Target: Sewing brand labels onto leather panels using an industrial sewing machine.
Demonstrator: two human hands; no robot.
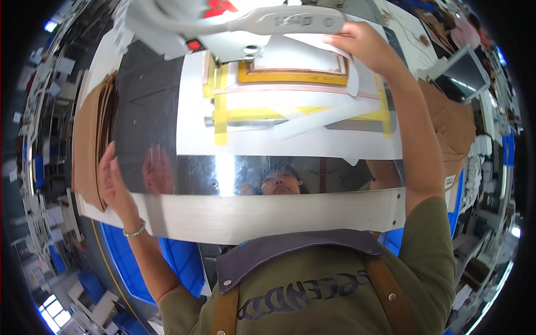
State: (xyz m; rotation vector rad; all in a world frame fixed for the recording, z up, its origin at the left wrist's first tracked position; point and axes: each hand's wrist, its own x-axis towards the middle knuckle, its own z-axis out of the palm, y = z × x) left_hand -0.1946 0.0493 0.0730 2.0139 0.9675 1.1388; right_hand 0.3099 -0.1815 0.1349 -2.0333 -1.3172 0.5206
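The right hand [363,44] pinches a white sheet [312,47] under the press arm [279,21]. The left hand [114,184] lies flat, fingers spread, on the shiny bench [268,215]. Placing seems underway; squaring it comes next.

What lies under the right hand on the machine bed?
The right hand rests on white paper over a yellow-taped frame. The paper hides what lies inside the frame.

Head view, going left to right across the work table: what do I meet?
Stack of brown leather pieces → left hand flat on the shiny metal table → yellow-taped frame on the white sheet → right hand on the white paper.
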